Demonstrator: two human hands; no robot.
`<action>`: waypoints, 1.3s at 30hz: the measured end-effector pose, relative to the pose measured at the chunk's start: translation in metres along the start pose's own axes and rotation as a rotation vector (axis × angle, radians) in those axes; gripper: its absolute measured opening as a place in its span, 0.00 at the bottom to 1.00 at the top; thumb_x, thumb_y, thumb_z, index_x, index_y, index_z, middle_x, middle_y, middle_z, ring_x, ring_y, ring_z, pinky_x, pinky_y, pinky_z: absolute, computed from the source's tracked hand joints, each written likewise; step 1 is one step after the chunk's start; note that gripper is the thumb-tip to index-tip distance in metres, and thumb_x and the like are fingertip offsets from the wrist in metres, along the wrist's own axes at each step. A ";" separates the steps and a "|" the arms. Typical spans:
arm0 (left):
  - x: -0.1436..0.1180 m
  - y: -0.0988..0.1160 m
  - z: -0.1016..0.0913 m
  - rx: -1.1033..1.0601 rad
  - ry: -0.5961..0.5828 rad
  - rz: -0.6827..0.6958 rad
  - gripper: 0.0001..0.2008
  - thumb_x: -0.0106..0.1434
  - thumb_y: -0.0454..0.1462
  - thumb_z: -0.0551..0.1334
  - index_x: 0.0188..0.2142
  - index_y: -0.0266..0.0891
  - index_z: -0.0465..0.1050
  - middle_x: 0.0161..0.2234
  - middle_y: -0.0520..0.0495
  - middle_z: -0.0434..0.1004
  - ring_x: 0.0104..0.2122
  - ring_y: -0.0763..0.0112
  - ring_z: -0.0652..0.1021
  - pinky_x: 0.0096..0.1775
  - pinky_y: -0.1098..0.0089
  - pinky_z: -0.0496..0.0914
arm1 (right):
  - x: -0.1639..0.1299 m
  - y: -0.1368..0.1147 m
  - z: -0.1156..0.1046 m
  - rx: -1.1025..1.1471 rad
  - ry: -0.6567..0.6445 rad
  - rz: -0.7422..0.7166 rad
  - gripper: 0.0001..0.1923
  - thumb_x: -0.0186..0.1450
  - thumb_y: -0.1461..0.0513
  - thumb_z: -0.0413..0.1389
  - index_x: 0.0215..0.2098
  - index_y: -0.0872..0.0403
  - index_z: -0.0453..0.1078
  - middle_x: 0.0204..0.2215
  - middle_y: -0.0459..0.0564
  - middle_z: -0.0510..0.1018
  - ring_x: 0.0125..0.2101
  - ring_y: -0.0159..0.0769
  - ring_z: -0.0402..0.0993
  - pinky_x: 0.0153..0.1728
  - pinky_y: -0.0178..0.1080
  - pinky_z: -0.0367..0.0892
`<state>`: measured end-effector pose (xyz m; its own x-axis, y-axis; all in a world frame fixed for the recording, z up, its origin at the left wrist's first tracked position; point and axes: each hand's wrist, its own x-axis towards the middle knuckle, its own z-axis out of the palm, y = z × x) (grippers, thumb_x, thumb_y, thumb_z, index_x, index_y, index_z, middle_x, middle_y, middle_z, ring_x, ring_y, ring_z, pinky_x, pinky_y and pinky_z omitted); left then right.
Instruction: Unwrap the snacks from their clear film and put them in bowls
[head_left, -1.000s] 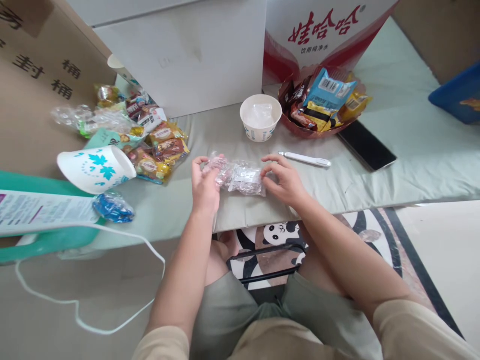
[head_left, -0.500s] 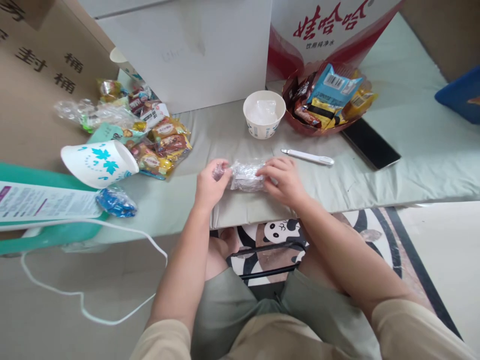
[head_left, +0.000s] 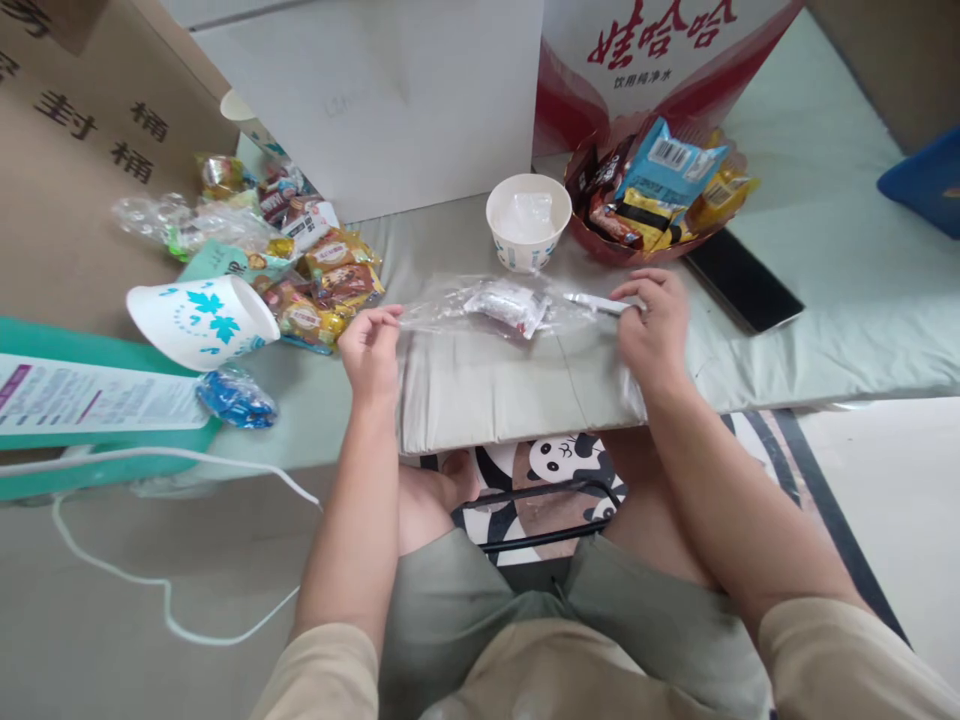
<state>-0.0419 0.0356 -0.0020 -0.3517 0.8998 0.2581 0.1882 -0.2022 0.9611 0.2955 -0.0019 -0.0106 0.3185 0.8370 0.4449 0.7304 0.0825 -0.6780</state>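
— Cardboard at far left reads "封桶"; what's the left hand [head_left: 371,350] doing?
— Pinching one end of a clear plastic wrap [head_left: 495,305] stretched above the table [head_left: 487,385].
— And the right hand [head_left: 656,330]?
— Pinching the other end, below the red "娃哈哈" box [head_left: 660,50].

A thin, clear, glossy plastic film [head_left: 487,305], creased, is noted above a matt, pale green cloth-like table cover [head_left: 787,300]. Glossy foil wrappers [head_left: 322,290] are recorded at the left. A matt paper bowl [head_left: 527,222] and a smooth white plastic pen [head_left: 592,300] are observed.
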 end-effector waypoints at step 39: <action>-0.030 0.053 0.009 -0.596 -0.537 -0.662 0.22 0.40 0.37 0.61 0.37 0.36 0.84 0.52 0.34 0.82 0.60 0.40 0.76 0.51 0.48 0.78 | -0.039 -0.083 0.033 -0.096 -0.261 -0.331 0.26 0.66 0.63 0.56 0.63 0.49 0.70 0.51 0.58 0.75 0.48 0.49 0.72 0.48 0.50 0.69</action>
<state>-0.0128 0.0014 0.0400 0.2627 0.9244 -0.2764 -0.4290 0.3685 0.8247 0.2028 -0.0234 0.0089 -0.0972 0.8838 0.4577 0.8240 0.3294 -0.4610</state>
